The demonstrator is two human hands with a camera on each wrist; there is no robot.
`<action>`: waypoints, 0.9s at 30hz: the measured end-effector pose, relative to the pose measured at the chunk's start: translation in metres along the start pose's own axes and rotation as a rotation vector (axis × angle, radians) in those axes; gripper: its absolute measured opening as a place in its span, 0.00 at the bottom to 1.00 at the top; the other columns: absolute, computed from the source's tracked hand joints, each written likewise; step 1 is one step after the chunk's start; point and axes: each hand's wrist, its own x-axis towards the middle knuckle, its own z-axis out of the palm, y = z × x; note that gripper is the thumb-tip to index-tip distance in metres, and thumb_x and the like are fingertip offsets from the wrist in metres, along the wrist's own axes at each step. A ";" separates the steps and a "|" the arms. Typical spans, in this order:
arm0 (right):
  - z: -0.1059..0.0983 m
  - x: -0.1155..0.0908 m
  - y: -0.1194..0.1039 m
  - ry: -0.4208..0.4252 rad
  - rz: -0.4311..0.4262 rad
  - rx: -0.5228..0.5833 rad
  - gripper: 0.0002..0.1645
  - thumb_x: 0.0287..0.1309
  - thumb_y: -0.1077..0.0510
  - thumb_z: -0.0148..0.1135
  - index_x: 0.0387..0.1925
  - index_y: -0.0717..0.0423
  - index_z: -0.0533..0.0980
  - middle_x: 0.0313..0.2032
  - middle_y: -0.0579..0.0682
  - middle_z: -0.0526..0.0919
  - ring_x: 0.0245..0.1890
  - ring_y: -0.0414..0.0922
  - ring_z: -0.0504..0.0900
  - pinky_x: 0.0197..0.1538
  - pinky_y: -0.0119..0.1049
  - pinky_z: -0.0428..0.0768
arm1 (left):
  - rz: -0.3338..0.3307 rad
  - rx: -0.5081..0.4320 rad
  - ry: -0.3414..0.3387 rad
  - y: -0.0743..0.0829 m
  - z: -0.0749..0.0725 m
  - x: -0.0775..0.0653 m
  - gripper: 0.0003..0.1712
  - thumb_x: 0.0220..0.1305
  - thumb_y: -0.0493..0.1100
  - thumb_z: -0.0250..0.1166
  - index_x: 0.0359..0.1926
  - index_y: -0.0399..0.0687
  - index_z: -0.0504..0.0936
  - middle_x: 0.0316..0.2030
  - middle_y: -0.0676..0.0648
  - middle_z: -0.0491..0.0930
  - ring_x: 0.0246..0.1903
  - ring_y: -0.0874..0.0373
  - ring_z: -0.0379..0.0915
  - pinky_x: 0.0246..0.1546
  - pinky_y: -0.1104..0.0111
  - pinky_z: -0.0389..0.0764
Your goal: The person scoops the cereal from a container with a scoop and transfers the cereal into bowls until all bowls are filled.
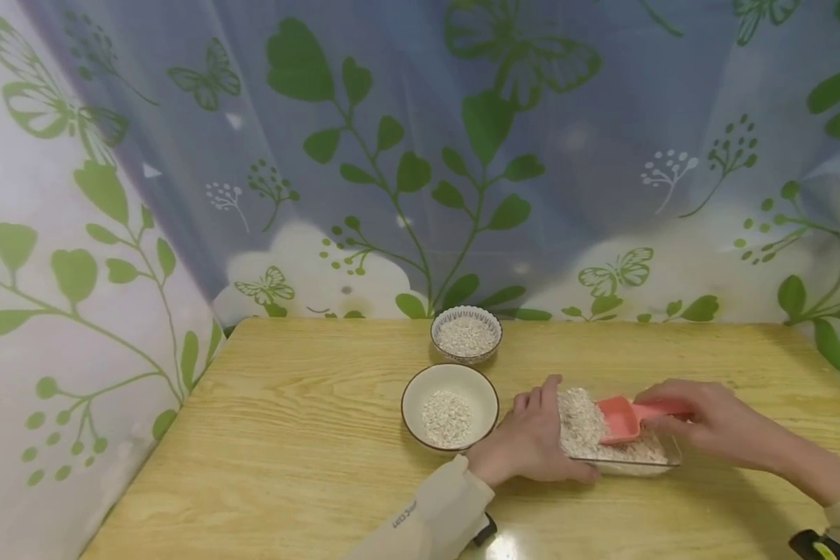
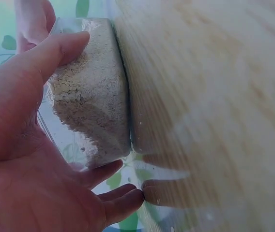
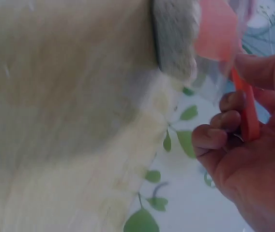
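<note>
A clear rectangular container [image 1: 661,467] of pale oat flakes [image 1: 579,420] stands on the table, right of centre. My left hand [image 1: 532,439] holds its left end. In the left wrist view the thumb [image 2: 72,46] lies along one wall, with the other fingers [image 2: 123,205] around the end. My right hand [image 1: 707,420] grips the handle of a red scoop [image 1: 619,420] at the container's right side. The scoop's head rests in the flakes, and how much it carries I cannot tell. Curled fingers [image 3: 210,137] around the handle show in the right wrist view.
Left of the container stands a cream bowl [image 1: 415,397] with a dark rim, with flakes in its bottom. Behind it is a smaller patterned bowl [image 1: 439,350] also holding flakes. The wooden table [image 1: 287,435] ends at a leaf-printed curtain [image 1: 406,194].
</note>
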 end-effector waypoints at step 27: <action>0.018 -0.020 -0.011 0.126 0.109 0.050 0.18 0.59 0.63 0.71 0.50 0.47 0.84 0.47 0.51 0.89 0.48 0.22 0.79 0.40 0.24 0.81 | -0.005 -0.018 0.002 0.000 0.000 -0.002 0.74 0.48 0.72 0.75 0.82 0.57 0.36 0.75 0.48 0.61 0.75 0.49 0.57 0.72 0.62 0.69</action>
